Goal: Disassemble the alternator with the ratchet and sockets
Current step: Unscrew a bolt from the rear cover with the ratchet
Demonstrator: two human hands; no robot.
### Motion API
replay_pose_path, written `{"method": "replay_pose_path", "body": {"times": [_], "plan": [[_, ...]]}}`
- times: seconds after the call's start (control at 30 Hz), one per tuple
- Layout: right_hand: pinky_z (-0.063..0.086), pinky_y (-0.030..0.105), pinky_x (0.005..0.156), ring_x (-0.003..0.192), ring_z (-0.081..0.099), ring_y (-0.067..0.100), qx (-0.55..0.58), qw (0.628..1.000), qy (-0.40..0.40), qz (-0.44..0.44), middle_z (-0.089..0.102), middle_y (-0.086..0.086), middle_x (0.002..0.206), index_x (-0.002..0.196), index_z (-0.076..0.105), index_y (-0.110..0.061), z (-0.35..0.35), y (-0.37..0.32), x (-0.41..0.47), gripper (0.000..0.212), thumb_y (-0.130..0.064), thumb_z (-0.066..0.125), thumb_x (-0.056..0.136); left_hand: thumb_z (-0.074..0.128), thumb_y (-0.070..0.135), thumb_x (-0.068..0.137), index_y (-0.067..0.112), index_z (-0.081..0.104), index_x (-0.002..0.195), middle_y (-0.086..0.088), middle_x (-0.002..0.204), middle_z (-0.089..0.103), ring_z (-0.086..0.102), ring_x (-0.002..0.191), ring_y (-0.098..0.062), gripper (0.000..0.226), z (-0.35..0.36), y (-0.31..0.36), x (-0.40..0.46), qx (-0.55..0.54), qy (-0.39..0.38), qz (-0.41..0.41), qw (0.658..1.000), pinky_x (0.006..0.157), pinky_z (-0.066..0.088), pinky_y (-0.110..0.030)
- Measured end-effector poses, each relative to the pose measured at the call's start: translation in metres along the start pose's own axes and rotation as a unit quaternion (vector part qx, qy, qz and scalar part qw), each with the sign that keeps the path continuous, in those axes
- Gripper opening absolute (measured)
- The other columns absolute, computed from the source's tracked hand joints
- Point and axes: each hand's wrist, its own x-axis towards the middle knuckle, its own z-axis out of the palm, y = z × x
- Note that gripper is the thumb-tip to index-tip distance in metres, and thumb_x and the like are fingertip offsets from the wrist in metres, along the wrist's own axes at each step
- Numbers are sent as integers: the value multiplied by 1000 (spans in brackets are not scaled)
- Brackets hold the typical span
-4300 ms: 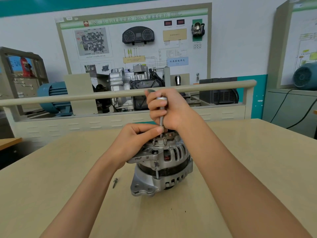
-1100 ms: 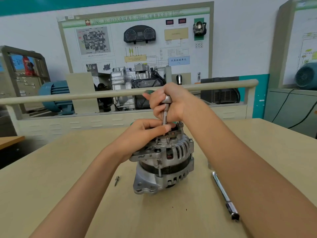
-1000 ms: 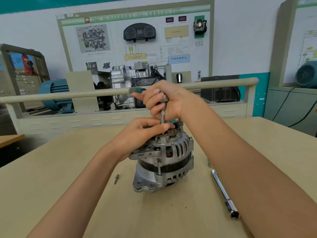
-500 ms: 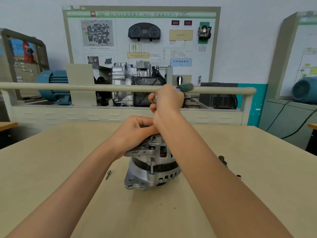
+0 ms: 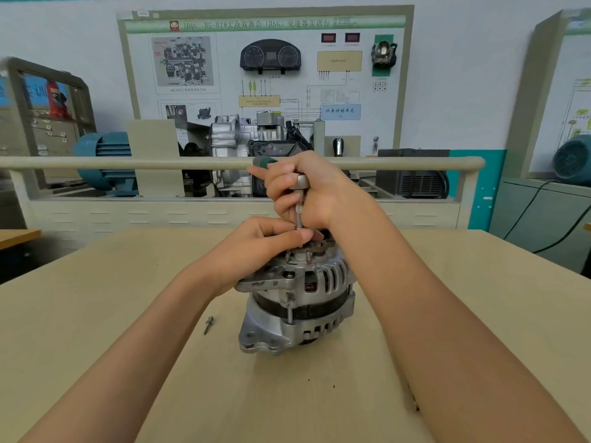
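Here our right hand [image 5: 307, 190] grips the ratchet [image 5: 300, 199] upright over the alternator [image 5: 297, 302]; our left hand [image 5: 265, 244] pinches its shaft; a screw [image 5: 208, 325] lies on the bench [image 5: 96, 314].

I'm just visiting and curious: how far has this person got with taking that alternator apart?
Early days, it seems. Done: one loose screw lies on the table beside the alternator. In hand: the right hand grips a ratchet upright over the top, the left hand steadying its lower end. Left: both housing halves look joined, a long bolt in place.
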Motion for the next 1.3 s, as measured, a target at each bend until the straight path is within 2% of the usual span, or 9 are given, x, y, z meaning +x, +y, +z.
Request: {"method": "replay_pose_path", "body": {"times": [0.13, 0.3, 0.43, 0.6, 0.73, 0.83, 0.97, 1.1, 1.3], "plan": [[18, 13, 29, 28, 36, 2, 10, 993, 88, -77, 42, -7, 42, 89, 50, -10, 5, 8, -1, 20, -1, 31, 90, 62, 29, 84, 21, 77, 88, -4, 87, 75, 68, 76, -10, 18, 1, 1, -2, -6, 15, 8, 1000, 64, 48, -14], [28, 14, 30, 28, 43, 2, 94, 898, 282, -325, 51, 7, 83, 110, 27, -25, 11, 25, 6, 29, -1, 24, 95, 57, 20, 89, 34, 74, 62, -31, 81, 64, 46, 60, -22, 35, 4, 1, 3, 62, 53, 9, 997, 55, 34, -23], [21, 12, 30, 28, 40, 4, 32, 965, 190, -178, 48, 2, 53, 94, 45, -11, 5, 13, 2, 23, 1, 26, 89, 62, 19, 88, 18, 76, 78, 8, 55, 67, 54, 42, 3, 17, 4, 3, 1, -5, 26, -3, 1000, 43, 37, -5], [18, 11, 30, 30, 35, 1, -48, 999, -11, 13, 37, -7, 43, 105, 51, -1, 1, 0, 8, 25, 0, 30, 91, 64, 35, 75, 18, 75, 97, 2, 94, 75, 70, 88, -7, 30, -1, -1, 2, -18, 2, -8, 1000, 71, 49, -10], [17, 10, 31, 30, 34, 0, -23, 995, -79, 50, 38, -10, 44, 105, 52, 1, -2, -1, 3, 25, -5, 30, 95, 64, 34, 76, 16, 75, 98, -1, 96, 75, 70, 93, -11, 30, 0, -2, 1, -27, 7, -4, 1000, 75, 51, -12], [20, 12, 29, 31, 38, 2, -9, 996, 58, -68, 41, -7, 42, 90, 50, -6, 4, 8, 3, 22, -1, 29, 90, 65, 29, 80, 23, 79, 82, -1, 86, 75, 70, 78, -10, 15, 3, 1, -1, -23, 24, 0, 999, 68, 52, -13], [30, 13, 31, 37, 50, 7, 42, 913, 266, -307, 54, 12, 78, 106, 36, -9, 14, 24, 8, 18, 1, 28, 94, 57, 12, 90, 32, 74, 59, -20, 75, 70, 53, 63, -23, 40, 4, 0, 2, 37, 54, 3, 998, 62, 38, -25], [26, 11, 32, 27, 42, 5, 32, 953, 227, -199, 49, 4, 48, 97, 42, -7, 12, 15, 7, 16, -2, 28, 93, 60, 16, 89, 22, 77, 75, -1, 79, 75, 69, 69, -8, 23, 4, 1, 2, -4, 31, 0, 1000, 61, 49, -13], [22, 11, 31, 30, 36, 1, -6, 998, -45, 35, 39, -9, 42, 100, 53, 2, -7, -4, 5, 25, -3, 30, 92, 63, 26, 84, 17, 75, 98, 1, 94, 75, 70, 88, -6, 20, 1, 0, 1, -24, 11, -8, 1000, 70, 49, -10]]}}
